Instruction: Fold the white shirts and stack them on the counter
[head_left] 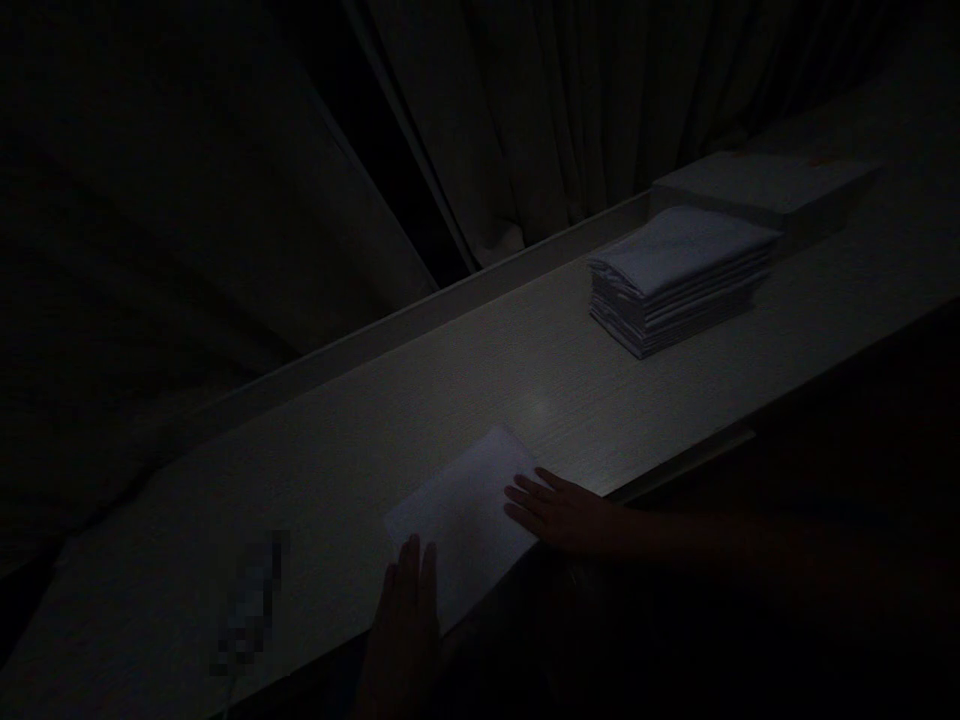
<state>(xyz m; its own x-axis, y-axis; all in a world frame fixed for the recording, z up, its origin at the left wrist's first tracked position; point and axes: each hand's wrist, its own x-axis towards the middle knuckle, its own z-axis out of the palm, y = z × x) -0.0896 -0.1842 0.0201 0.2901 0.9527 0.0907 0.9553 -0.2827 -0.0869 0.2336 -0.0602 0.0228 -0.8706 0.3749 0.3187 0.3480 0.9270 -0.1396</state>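
Note:
A pale, flat rectangular piece (465,510), which looks like folded cloth, lies at the front edge of the long light table (330,480). My left hand (409,620) rests at its lower left edge, fingers extended. On its right side lies my right hand (562,512), palm down with the fingers spread. Farther right on the table stands a thick stack of similar folded pale pieces (682,270). The picture is very dark, so fine detail of the cloth is hard to make out.
Behind the stack is a pale box-like block (772,185). A blurred-out object (251,605) with a cable lies at the left of the table. Dark curtains (525,110) hang beyond the table's raised back edge (450,305).

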